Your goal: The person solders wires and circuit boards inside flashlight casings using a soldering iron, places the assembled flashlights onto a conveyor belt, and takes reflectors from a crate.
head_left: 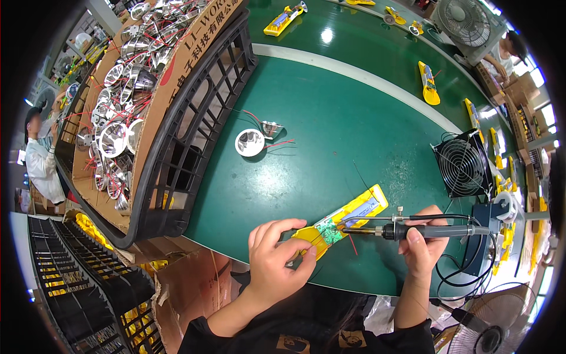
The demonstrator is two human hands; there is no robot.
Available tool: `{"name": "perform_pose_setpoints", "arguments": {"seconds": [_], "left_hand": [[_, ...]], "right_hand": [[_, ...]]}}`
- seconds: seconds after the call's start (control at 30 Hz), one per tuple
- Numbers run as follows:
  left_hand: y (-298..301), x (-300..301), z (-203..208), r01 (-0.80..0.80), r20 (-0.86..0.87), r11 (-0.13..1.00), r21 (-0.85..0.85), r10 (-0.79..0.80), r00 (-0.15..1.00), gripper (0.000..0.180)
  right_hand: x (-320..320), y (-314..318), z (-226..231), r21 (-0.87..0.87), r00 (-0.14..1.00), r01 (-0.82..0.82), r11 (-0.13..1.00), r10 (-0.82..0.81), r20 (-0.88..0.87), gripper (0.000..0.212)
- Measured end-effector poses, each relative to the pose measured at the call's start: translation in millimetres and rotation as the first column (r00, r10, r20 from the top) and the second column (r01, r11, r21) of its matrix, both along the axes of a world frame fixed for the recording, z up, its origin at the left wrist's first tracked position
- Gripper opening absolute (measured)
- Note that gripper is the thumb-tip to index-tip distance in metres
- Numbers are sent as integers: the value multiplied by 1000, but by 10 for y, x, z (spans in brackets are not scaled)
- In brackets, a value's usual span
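On the green table in front of me lies a yellow plastic housing set at a slant, with a blue-wrapped battery and a green circuit board inside. My left hand is closed on its near-left end, thumb and forefinger pinching at the edge by thin wires. In my right hand is a soldering iron with a thin metal feed tube along it. Its tip points left and reaches the circuit board; exact contact cannot be made out. A red wire sticks out below the board.
Two silver reflector cups with red wires lie beyond my left hand. A black crate with a carton of reflectors stands left. A small black fan and a blue box stand right. Yellow housings lie on the far green belt.
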State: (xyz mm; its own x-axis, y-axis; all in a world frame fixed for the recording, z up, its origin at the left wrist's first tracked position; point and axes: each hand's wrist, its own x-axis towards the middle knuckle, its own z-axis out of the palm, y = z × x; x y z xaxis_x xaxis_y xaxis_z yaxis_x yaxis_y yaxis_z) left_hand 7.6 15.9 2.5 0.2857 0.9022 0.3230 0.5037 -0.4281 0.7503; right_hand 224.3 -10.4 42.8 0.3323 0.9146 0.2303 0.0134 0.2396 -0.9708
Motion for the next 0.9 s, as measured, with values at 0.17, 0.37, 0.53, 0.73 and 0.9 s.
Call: {"name": "perform_pose_setpoints", "arguments": {"seconds": [0.17, 0.37, 0.53, 0.73, 0.9], "left_hand": [[-8, 28, -23, -19, 7, 999, 39, 18, 1000, 8], [-44, 0, -71, -46, -2, 993, 107, 46, 999, 6], [-61, -99, -62, -36, 50, 999, 32, 35, 998, 14], [149, -62, 225, 268, -212, 963, -22, -266, 940, 47], [736, 291, 189, 76, -171, 997, -26, -79, 982, 45]], "right_hand": [[41, 2, -17, 21, 1000, 9, 1000, -9, -6, 12], [78, -61, 42, 48, 999, 37, 998, -35, -34, 15], [288, -489, -96, 175, 958, 280, 944, -287, 12, 22], [515, -1098, -380, 159, 876, 481, 862, -471, -98, 17], [464, -1205, -585, 34, 822, 558, 829, -547, -157, 19]]}}
